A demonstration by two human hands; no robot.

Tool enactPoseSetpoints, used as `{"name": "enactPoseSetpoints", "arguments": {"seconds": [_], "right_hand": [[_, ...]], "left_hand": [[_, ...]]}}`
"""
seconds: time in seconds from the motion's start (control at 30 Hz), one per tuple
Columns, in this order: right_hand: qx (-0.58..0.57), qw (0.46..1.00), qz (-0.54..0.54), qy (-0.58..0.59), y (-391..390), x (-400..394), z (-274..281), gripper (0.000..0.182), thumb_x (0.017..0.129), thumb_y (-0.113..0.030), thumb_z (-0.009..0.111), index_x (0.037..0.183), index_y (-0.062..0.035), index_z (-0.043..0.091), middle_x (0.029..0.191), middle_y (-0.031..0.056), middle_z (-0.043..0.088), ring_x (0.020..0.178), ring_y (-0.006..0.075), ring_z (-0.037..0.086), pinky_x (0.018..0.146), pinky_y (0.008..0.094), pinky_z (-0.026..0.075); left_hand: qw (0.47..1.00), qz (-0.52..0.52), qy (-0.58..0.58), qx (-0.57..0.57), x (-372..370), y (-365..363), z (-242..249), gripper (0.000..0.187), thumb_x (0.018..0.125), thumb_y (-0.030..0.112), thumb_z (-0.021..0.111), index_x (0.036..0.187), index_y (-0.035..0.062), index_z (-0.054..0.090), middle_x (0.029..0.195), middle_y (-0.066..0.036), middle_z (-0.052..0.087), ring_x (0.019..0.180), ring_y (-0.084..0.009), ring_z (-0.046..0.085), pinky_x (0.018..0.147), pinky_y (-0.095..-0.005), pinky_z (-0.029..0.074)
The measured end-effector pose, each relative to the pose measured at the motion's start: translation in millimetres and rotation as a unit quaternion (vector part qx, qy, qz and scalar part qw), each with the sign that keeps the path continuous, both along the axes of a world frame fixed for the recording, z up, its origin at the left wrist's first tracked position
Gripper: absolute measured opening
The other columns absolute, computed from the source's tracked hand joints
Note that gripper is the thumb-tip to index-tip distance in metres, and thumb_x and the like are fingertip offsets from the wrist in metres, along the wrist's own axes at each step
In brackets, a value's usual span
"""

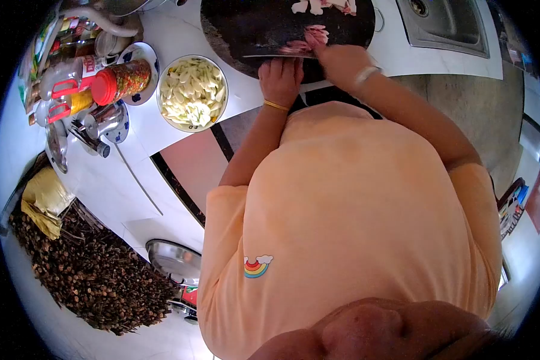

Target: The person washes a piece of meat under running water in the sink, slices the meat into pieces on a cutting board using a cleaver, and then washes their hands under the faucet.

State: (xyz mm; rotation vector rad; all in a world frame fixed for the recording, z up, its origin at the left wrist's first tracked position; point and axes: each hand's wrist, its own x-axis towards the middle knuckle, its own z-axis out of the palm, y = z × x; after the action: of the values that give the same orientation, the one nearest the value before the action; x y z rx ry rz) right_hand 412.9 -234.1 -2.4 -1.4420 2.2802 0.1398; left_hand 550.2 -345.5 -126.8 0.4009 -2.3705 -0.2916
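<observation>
A dark round cutting board [240, 36] lies on the counter at the top of the head view. My right hand [344, 65] is closed round the handle of a knife [269, 56], whose blade shows as a thin bright line across the board. Close against the blade, my left hand [280, 79] has its fingers bent and pressed together on the meat; what lies under the fingertips is mostly hidden. Just beyond the blade are slices of pink meat [316, 36]. Paler, fatty pieces [324, 6] rest at the board's far side.
Left of the board stands a bowl of pale chopped vegetable [193, 93]. A red-lidded jar [121, 82], bottles and a steel cup [105, 120] crowd the counter's left. A sink [447, 27] is at upper right. Cut firewood [96, 276] is stacked at lower left, near a metal basin [174, 262].
</observation>
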Motion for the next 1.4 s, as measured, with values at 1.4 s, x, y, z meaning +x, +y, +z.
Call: {"name": "enactPoseSetpoints", "arguments": {"seconds": [1.4], "right_hand": [[-0.089, 0.987, -0.092, -0.100, -23.8, -25.7, -24.7, 0.031, 0.086, -0.022, 0.057, 0.111, -0.0061, 0.061, 0.093, 0.0226, 0.066, 0.089, 0.0377, 0.065, 0.079, 0.0457, 0.052]], "left_hand": [[0.997, -0.047, -0.003, 0.056, 13.1, 2.8, 24.3, 0.024, 0.076, 0.018, 0.072, 0.098, 0.0128, 0.064, 0.103, -0.006, 0.060, 0.090, -0.0256, 0.056, 0.079, -0.0384, 0.043]]}}
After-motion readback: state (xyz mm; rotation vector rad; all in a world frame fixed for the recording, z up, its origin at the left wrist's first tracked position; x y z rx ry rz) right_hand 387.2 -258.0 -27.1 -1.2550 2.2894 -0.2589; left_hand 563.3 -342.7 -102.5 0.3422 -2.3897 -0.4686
